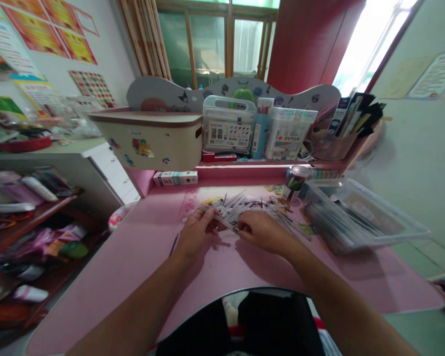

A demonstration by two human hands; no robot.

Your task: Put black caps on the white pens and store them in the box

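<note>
My left hand point(198, 227) is closed, with thumb and fingers pinching a slim whitish tube point(225, 223) that looks like a pen refill. The tube slants down to the right, where my right hand point(258, 227) has its curled fingers closed at the other end. Right behind both hands lies a loose pile of thin white and dark sticks point(241, 203), perhaps pen refills; their exact kind is too blurred to tell. Something yellow point(212, 200) shows at the pile's left edge. A single dark stick point(174, 244) lies left of my left wrist.
On the pink desk point(133, 277), a clear plastic bin point(389, 232) with dark contents stands at the right, beside a clear jar point(295, 180). A lidded cream box point(159, 143), marker cases point(228, 126) and a pen holder point(332, 143) fill the raised shelf behind.
</note>
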